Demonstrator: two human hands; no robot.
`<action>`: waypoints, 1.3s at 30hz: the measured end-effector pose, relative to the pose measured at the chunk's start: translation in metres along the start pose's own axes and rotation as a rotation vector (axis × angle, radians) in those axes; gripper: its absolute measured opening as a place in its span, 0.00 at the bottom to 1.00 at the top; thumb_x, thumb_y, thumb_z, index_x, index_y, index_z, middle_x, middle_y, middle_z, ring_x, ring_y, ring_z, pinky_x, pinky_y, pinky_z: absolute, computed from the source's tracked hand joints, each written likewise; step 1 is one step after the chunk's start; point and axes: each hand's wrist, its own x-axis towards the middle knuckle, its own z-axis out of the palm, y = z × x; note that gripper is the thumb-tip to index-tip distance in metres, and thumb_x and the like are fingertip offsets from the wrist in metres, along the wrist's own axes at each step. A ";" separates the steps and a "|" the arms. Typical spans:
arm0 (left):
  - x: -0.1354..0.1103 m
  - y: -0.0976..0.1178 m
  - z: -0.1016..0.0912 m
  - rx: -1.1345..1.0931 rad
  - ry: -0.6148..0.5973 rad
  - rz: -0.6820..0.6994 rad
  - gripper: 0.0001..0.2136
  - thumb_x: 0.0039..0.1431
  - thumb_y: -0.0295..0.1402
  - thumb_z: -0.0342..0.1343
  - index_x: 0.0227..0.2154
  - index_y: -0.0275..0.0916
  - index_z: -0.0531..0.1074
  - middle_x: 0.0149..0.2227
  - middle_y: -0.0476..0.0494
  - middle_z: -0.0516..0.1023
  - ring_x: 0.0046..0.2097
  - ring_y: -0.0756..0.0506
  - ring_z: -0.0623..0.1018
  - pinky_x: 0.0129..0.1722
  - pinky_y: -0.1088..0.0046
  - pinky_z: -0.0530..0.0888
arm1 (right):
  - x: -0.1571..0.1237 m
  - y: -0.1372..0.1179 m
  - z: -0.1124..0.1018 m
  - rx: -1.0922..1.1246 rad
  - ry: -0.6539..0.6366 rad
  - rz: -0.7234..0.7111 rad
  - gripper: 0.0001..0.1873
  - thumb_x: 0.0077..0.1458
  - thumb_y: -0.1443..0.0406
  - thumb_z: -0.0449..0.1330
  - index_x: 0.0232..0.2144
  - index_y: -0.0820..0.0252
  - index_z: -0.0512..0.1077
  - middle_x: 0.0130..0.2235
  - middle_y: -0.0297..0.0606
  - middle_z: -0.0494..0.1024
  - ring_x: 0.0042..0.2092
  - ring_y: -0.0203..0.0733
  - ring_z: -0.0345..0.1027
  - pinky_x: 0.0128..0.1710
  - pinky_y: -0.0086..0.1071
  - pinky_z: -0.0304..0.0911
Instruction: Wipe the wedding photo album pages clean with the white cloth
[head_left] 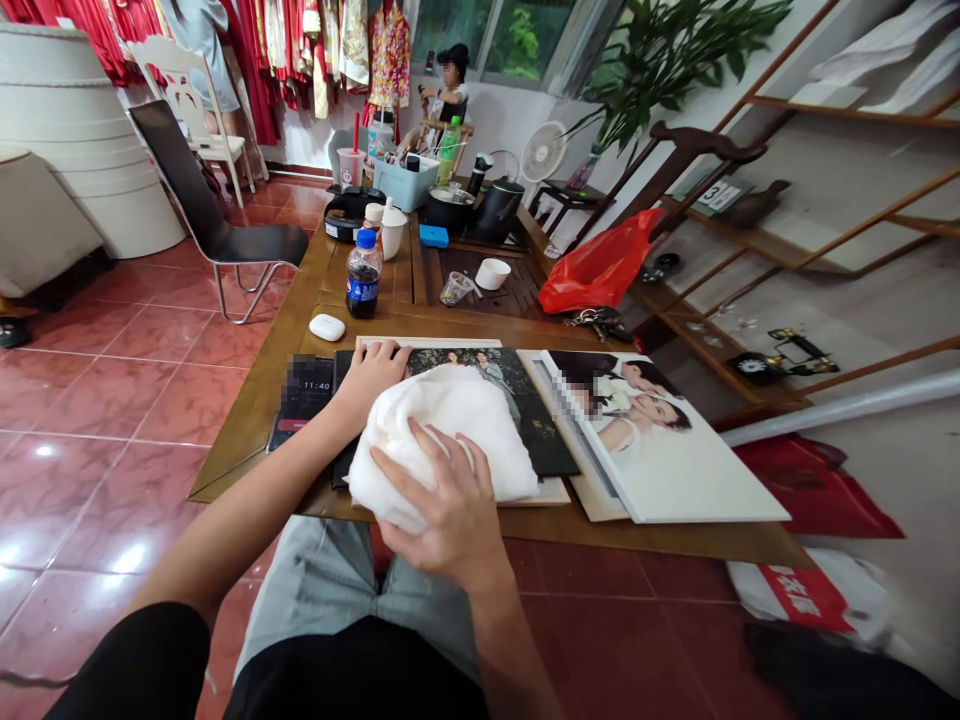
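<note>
A white cloth is being pressed onto an open photo album by the spread right grip, while the left grip is being laid open on the album beside the cloth. Nothing is being clasped by either grip.

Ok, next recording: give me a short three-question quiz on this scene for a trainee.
1. What is the right hand pressing on?
2. True or false: the phone beside the left hand shows 11:40.
3. What colour is the cap of the cola bottle? A red, B blue, C white.

Key: 1 a white cloth; 2 true; 3 B.
</note>
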 end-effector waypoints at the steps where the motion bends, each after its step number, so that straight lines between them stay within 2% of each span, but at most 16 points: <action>1: 0.001 0.000 0.000 -0.003 -0.005 -0.006 0.19 0.74 0.31 0.43 0.64 0.38 0.66 0.60 0.35 0.72 0.62 0.37 0.71 0.65 0.55 0.62 | 0.000 -0.003 0.001 0.003 -0.002 -0.012 0.33 0.56 0.52 0.63 0.63 0.43 0.70 0.69 0.45 0.62 0.63 0.62 0.61 0.64 0.60 0.51; 5: 0.003 0.001 -0.002 -0.015 -0.038 -0.030 0.20 0.74 0.31 0.43 0.64 0.38 0.65 0.61 0.36 0.72 0.62 0.37 0.71 0.65 0.55 0.63 | 0.001 -0.010 0.006 0.004 0.009 -0.027 0.33 0.55 0.52 0.63 0.63 0.41 0.70 0.69 0.44 0.62 0.61 0.62 0.62 0.63 0.60 0.50; 10: 0.002 0.001 -0.004 -0.037 -0.041 -0.017 0.20 0.74 0.32 0.43 0.65 0.38 0.64 0.62 0.35 0.71 0.63 0.37 0.70 0.66 0.54 0.62 | 0.000 -0.003 0.003 0.031 0.008 0.006 0.32 0.54 0.53 0.63 0.62 0.40 0.71 0.69 0.42 0.64 0.61 0.60 0.63 0.62 0.58 0.52; 14: -0.001 -0.001 -0.002 -0.045 0.019 0.011 0.20 0.74 0.33 0.42 0.63 0.37 0.66 0.59 0.35 0.73 0.61 0.37 0.71 0.65 0.54 0.63 | -0.004 0.015 -0.008 0.020 -0.003 0.035 0.30 0.55 0.54 0.63 0.61 0.41 0.72 0.67 0.44 0.65 0.62 0.60 0.63 0.62 0.57 0.52; 20: -0.005 0.003 -0.004 -0.043 0.049 0.018 0.21 0.72 0.32 0.41 0.62 0.34 0.67 0.58 0.33 0.74 0.60 0.36 0.72 0.65 0.53 0.63 | -0.021 0.054 -0.027 -0.116 0.005 0.142 0.26 0.60 0.55 0.60 0.60 0.45 0.74 0.64 0.46 0.66 0.58 0.59 0.67 0.59 0.52 0.59; 25: -0.005 0.005 -0.007 -0.059 0.050 0.018 0.20 0.71 0.31 0.42 0.61 0.35 0.68 0.58 0.33 0.74 0.60 0.36 0.72 0.65 0.50 0.62 | -0.031 0.074 -0.035 -0.183 -0.014 0.219 0.26 0.62 0.54 0.59 0.62 0.42 0.72 0.65 0.45 0.65 0.60 0.61 0.66 0.59 0.53 0.60; 31: -0.007 0.007 -0.011 -0.057 0.034 0.020 0.20 0.71 0.30 0.42 0.61 0.33 0.68 0.58 0.31 0.73 0.59 0.35 0.72 0.65 0.50 0.63 | -0.016 0.086 -0.037 -0.203 -0.097 0.231 0.27 0.66 0.51 0.55 0.65 0.44 0.68 0.68 0.48 0.61 0.63 0.62 0.64 0.60 0.56 0.60; 39: -0.007 0.007 -0.011 -0.032 0.030 0.033 0.21 0.71 0.31 0.42 0.62 0.31 0.68 0.58 0.30 0.73 0.59 0.35 0.72 0.64 0.50 0.63 | 0.020 0.119 -0.025 -0.103 -0.199 0.248 0.31 0.66 0.47 0.53 0.68 0.45 0.63 0.71 0.49 0.56 0.70 0.61 0.53 0.66 0.60 0.53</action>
